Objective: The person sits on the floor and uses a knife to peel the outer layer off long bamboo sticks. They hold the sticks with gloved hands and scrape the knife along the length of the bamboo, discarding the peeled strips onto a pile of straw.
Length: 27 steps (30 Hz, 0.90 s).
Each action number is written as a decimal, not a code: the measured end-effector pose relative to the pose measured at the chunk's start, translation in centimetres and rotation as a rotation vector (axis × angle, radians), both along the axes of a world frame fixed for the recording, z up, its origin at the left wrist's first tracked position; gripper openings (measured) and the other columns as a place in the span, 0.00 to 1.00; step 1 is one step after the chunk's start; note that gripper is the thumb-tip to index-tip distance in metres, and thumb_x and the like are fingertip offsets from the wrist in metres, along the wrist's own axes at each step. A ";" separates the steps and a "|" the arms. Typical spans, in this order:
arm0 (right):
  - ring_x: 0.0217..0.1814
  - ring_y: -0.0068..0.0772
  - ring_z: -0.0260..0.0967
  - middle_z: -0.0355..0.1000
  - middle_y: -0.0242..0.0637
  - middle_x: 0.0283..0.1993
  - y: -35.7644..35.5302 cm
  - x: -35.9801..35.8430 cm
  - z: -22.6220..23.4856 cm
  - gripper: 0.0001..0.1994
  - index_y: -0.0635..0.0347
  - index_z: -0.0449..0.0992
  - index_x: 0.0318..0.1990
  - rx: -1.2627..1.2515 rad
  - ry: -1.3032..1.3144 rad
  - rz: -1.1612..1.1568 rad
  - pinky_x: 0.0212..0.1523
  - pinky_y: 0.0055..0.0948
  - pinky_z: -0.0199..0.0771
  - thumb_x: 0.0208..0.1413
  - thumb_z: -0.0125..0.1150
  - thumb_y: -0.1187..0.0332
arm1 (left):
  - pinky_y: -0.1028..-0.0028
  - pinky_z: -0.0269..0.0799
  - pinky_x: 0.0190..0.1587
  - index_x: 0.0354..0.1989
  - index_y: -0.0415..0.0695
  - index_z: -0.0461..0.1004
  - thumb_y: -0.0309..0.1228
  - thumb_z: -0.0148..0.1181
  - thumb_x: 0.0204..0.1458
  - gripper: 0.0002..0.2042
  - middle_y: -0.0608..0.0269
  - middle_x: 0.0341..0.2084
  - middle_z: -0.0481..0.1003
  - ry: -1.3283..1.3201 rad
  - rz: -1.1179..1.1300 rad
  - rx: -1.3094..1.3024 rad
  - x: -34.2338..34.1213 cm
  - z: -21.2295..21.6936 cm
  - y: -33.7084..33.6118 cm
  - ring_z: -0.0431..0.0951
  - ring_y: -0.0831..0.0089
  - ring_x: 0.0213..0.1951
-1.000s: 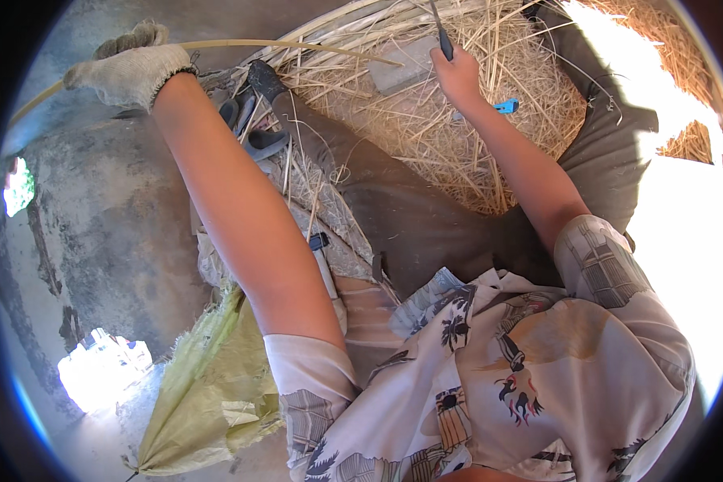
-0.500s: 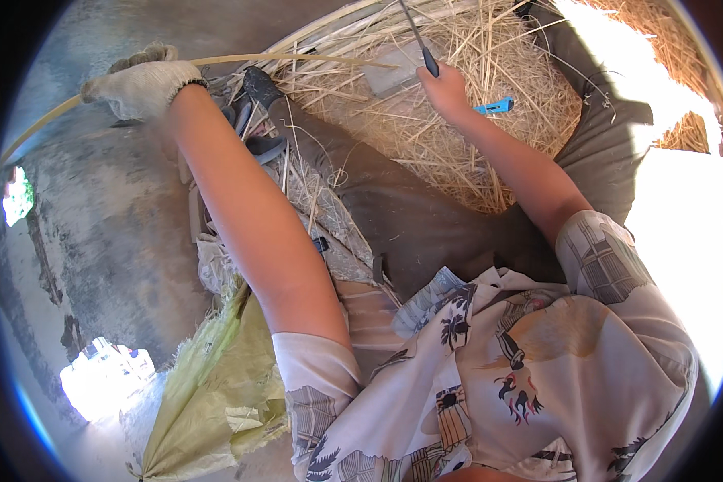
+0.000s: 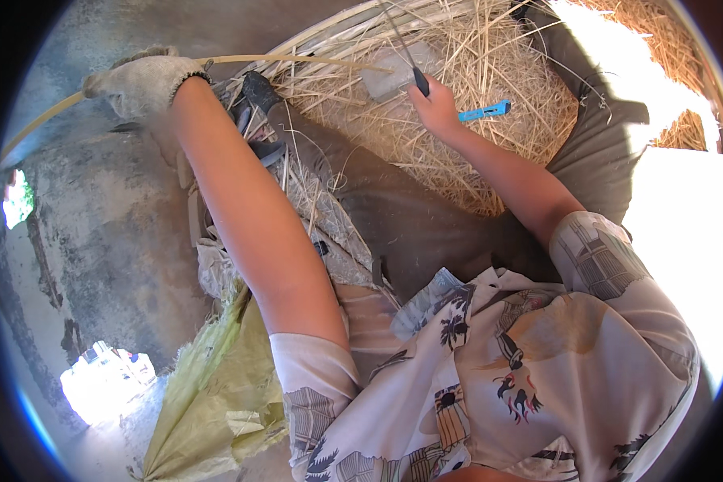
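Note:
My left hand, in a pale knitted work glove, is closed round a long thin bamboo strip. One part of the strip bows down past the glove at the far left; the other runs right, its end over a grey flat block. Bare, my right hand grips the black handle of a knife, whose long narrow blade slants up and to the left. Just beside my right wrist, a blue box cutter lies on the shavings.
Loose pale shavings cover the ground between my outstretched legs. Long split strips curve along the far side. A yellow-green woven sack lies at the lower left, near a stained grey wall. More shavings lie at the far right.
My right hand has shifted slightly left and down with the knife, and more of the blue box cutter shows. My left hand still grips the strip in nearly the same place.

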State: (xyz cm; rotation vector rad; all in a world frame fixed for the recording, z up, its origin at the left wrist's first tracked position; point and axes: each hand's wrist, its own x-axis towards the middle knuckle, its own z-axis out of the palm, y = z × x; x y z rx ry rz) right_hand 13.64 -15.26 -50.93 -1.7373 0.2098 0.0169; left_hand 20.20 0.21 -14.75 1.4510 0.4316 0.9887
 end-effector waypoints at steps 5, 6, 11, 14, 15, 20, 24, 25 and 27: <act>0.27 0.44 0.75 0.74 0.48 0.23 -1.1 -2.2 -9.9 0.20 0.69 0.77 0.30 -0.348 0.361 0.137 0.32 0.42 0.73 0.57 0.59 0.55 | 0.53 0.82 0.50 0.44 0.32 0.65 0.56 0.27 0.64 0.33 0.48 0.35 0.72 -0.041 0.000 -0.059 1.2 0.1 -0.3 0.78 0.57 0.39; 0.27 0.44 0.75 0.74 0.49 0.23 -1.9 -1.4 -10.3 0.20 0.69 0.77 0.30 -0.327 0.351 0.122 0.32 0.42 0.72 0.57 0.59 0.55 | 0.53 0.82 0.49 0.44 0.32 0.65 0.56 0.27 0.64 0.33 0.47 0.36 0.72 -0.030 -0.035 -0.054 1.7 -0.1 -0.9 0.78 0.57 0.38; 0.24 0.42 0.73 0.71 0.45 0.21 0.0 0.4 -1.7 0.19 0.71 0.75 0.32 -0.032 0.075 0.055 0.29 0.41 0.72 0.57 0.58 0.57 | 0.55 0.82 0.44 0.40 0.35 0.67 0.57 0.28 0.63 0.32 0.49 0.35 0.71 -0.046 0.087 -0.096 0.8 -0.1 1.4 0.76 0.60 0.34; 0.23 0.38 0.71 0.69 0.44 0.20 0.9 -0.4 -1.4 0.19 0.72 0.75 0.33 0.100 -0.112 -0.053 0.27 0.40 0.72 0.57 0.58 0.58 | 0.56 0.81 0.42 0.38 0.36 0.66 0.58 0.29 0.63 0.32 0.52 0.32 0.69 -0.053 0.035 -0.043 0.1 -0.2 1.9 0.73 0.63 0.31; 0.22 0.37 0.70 0.68 0.43 0.19 1.3 -0.8 -1.9 0.18 0.71 0.75 0.33 0.129 -0.159 -0.080 0.27 0.39 0.71 0.57 0.58 0.59 | 0.57 0.81 0.42 0.37 0.36 0.66 0.58 0.29 0.63 0.32 0.53 0.32 0.68 -0.051 -0.010 -0.004 -0.3 -0.2 2.2 0.72 0.64 0.30; 0.21 0.37 0.71 0.68 0.40 0.19 -1.5 -0.4 -5.6 0.18 0.69 0.72 0.29 -0.134 0.540 0.175 0.25 0.39 0.69 0.56 0.60 0.57 | 0.57 0.75 0.44 0.39 0.41 0.65 0.59 0.28 0.65 0.31 0.57 0.32 0.67 -0.104 -0.133 -0.142 1.4 -0.1 2.3 0.70 0.64 0.31; 0.20 0.36 0.71 0.69 0.39 0.19 -0.9 1.7 -1.9 0.19 0.68 0.74 0.29 -0.099 0.319 0.121 0.23 0.38 0.67 0.55 0.62 0.56 | 0.51 0.70 0.42 0.38 0.43 0.64 0.62 0.34 0.63 0.30 0.59 0.32 0.64 -0.225 -0.266 -0.190 2.1 -0.5 4.5 0.67 0.63 0.30; 0.23 0.37 0.73 0.71 0.42 0.21 -0.5 1.8 -0.4 0.18 0.68 0.75 0.30 -0.060 0.224 0.069 0.26 0.38 0.69 0.55 0.61 0.57 | 0.52 0.69 0.41 0.38 0.43 0.63 0.63 0.34 0.63 0.30 0.59 0.32 0.64 -0.233 -0.285 -0.182 2.0 -0.8 4.9 0.66 0.64 0.30; 0.29 0.40 0.77 0.75 0.47 0.24 0.4 1.0 1.8 0.17 0.68 0.79 0.33 0.028 0.038 -0.039 0.33 0.39 0.74 0.56 0.59 0.58 | 0.55 0.66 0.38 0.37 0.45 0.61 0.64 0.34 0.63 0.30 0.61 0.31 0.62 -0.242 -0.328 -0.159 2.0 -1.3 5.7 0.63 0.65 0.29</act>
